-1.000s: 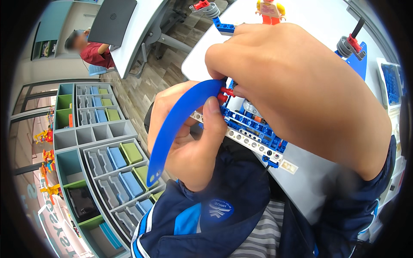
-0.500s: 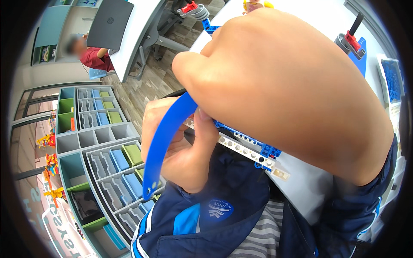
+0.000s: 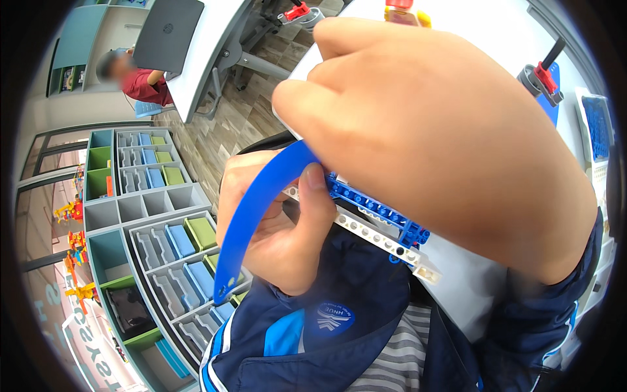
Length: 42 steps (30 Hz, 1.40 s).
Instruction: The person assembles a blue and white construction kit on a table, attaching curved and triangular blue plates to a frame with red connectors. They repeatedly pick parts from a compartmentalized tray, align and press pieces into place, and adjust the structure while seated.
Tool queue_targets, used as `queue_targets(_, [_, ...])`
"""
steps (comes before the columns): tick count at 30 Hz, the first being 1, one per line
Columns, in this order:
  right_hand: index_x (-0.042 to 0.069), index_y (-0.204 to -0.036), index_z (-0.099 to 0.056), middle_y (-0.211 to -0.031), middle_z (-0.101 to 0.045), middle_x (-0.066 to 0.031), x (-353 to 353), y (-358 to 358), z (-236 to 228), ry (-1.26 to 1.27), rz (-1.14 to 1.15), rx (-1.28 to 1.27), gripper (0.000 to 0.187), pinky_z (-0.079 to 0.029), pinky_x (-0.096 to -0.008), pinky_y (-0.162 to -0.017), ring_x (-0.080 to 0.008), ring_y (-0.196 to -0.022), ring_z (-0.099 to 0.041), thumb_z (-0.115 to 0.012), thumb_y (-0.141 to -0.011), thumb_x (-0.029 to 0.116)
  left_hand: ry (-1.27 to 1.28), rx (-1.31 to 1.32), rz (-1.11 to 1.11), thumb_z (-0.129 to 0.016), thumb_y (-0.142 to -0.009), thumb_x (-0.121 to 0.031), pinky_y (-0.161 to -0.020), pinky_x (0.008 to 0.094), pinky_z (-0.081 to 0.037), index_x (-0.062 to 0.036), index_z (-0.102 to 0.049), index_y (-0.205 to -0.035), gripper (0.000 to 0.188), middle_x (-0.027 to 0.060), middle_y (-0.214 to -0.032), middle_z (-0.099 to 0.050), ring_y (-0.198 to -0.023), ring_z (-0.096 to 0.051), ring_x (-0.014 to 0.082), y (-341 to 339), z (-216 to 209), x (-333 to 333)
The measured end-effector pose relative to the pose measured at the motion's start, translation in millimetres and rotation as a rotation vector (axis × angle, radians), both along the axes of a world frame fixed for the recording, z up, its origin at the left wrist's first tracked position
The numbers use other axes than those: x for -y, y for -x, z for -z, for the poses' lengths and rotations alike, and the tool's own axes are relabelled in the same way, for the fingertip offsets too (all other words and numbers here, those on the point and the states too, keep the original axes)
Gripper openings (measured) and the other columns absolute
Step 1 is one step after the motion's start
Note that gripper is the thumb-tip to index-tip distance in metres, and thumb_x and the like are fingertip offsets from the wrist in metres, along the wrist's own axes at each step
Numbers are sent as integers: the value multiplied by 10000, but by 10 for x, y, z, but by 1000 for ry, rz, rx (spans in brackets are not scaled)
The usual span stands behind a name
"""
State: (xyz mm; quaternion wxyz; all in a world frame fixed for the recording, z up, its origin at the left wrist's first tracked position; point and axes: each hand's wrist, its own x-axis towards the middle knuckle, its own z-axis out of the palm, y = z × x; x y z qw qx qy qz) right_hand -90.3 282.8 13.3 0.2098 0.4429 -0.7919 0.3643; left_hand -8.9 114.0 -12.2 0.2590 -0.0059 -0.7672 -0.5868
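My left hand [image 3: 271,225] is closed around a toy construction assembly, its thumb pressed near the upper end of a curved blue panel [image 3: 245,219]. The assembly has a white studless beam [image 3: 372,233] with holes and a blue beam [image 3: 375,206] beside it, both slanting down to the right above my lap. Over the assembly's far side arches my right hand [image 3: 398,98], fingers curled and their tips hidden behind its back. The panel's top end runs in under that hand. What the right fingers grip does not show.
On the white table [image 3: 470,52] stand a grey wheel part with a red connector [image 3: 542,78], a similar part [image 3: 302,14] and a small red-yellow figure [image 3: 405,13]. A bin of blue pieces [image 3: 595,127] sits right. Left are tray shelves [image 3: 173,245] and a person in red [image 3: 147,88] by a laptop [image 3: 168,32].
My right hand has shifted slightly up and right, with its fingers curled. More of the blue beam shows beneath it. My left hand and the panel have moved only slightly.
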Motion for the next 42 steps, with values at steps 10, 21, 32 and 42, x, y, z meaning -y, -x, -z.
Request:
queue_targets(10, [17, -921, -575, -892, -589, -124, -78, -34, -47, -22, -8, 1, 203, -493, -423, -764, -338, -900, -611, -703, -768, -22, 122, -95, 61, -727, -820, 129, -759, 264, -533, 48, -671, -1022, 225, 142, -1005, -652, -827, -653, 166, 26, 28, 66])
queue_targets(21, [10, -915, -577, -895, -590, -125, -49, -55, -23, -26, -17, -16, 198, -499, -418, -768, -336, -902, -615, -702, -765, -23, 64, -25, 24, -728, -810, 124, -761, 273, -520, 47, -676, -991, 204, 138, -976, -663, -812, -653, 170, 8, 23, 42])
queue_targets(32, [4, -909, -579, -897, -591, -126, -46, -49, 10, -18, -20, -21, 192, -506, -413, -773, -334, -905, -619, -700, -762, -25, 106, -80, -46, -764, -791, 94, -738, 285, -507, 31, -687, -930, 171, 134, -935, -690, -797, -648, 171, 2, 51, 28])
queue_targets(42, [-5, -942, -614, -982, -634, -124, -122, -142, -331, -153, -28, 257, 207, -537, -410, -798, -355, -912, -657, -703, -759, -36, 118, 112, 286, -721, -848, 73, -844, 307, -564, 29, -684, -1008, 170, 165, -1209, -637, -1042, -666, 202, 21, -232, 205])
